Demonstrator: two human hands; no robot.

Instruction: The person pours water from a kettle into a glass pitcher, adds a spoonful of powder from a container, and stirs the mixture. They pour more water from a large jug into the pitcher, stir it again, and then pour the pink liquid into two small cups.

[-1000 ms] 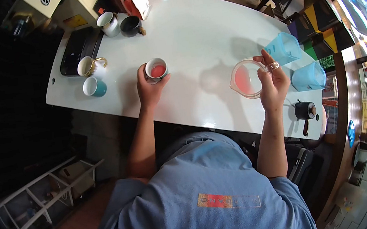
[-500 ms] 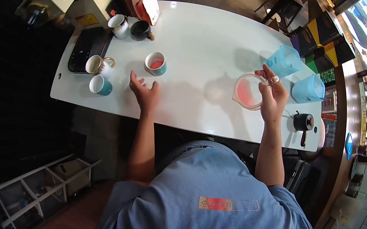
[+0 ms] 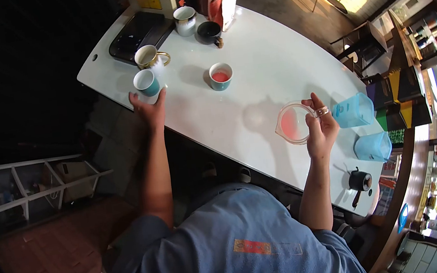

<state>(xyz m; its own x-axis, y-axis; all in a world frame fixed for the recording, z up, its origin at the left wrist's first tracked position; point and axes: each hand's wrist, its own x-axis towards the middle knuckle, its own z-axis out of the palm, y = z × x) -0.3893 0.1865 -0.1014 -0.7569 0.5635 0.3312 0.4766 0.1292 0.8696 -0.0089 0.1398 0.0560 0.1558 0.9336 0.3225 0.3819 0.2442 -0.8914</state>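
My right hand [image 3: 321,126] is closed on the handle of a clear glass pitcher [image 3: 290,123] with pink-red liquid in it, held over the white table. My left hand [image 3: 150,107], thumb and fingers apart, is right at the near side of a teal cup [image 3: 146,83] with a white inside; whether it touches the cup I cannot tell. Another teal cup [image 3: 220,77], holding some red liquid, stands on the table between my hands. Just behind the left cup is a white mug [image 3: 147,57] with a gold handle.
At the back stand a white-and-brown mug [image 3: 185,21], a black cup [image 3: 209,31], a black flat device [image 3: 140,37] and upright packets [image 3: 224,2]. Two blue translucent containers [image 3: 354,110] and a small dark pot [image 3: 360,180] are on the right. The white table's [image 3: 211,118] near edge runs diagonally.
My left hand has moved left, from beside the cup with red liquid to the other teal cup. My right hand still holds the pitcher. The camera view has turned.
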